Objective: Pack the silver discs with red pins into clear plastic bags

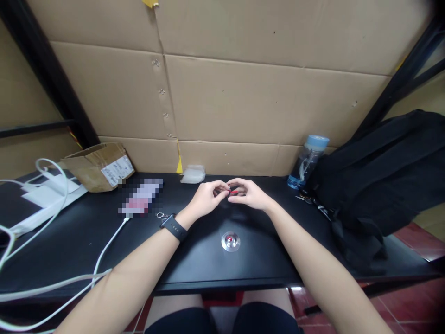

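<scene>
My left hand (pixel 210 196) and my right hand (pixel 251 194) meet above the middle of the black table (pixel 194 260). Between their fingertips is a small red item (pixel 234 191), partly hidden by the fingers; its exact shape is too small to make out. The fingers of both hands are curled and closed around it. Nearer the table's front edge lies a round, shiny metal piece (pixel 230 241) with a red centre, touched by neither hand. A dark watch is on my left wrist.
At the left are an open cardboard box (pixel 97 168), a blurred-out phone (pixel 141 198) with a white cable (pixel 107 246), and a metal ring (pixel 162 215). A clear plastic packet (pixel 193 174) lies at the back. Right are a blue-capped bottle (pixel 308 162), keys and a black backpack (pixel 382 171).
</scene>
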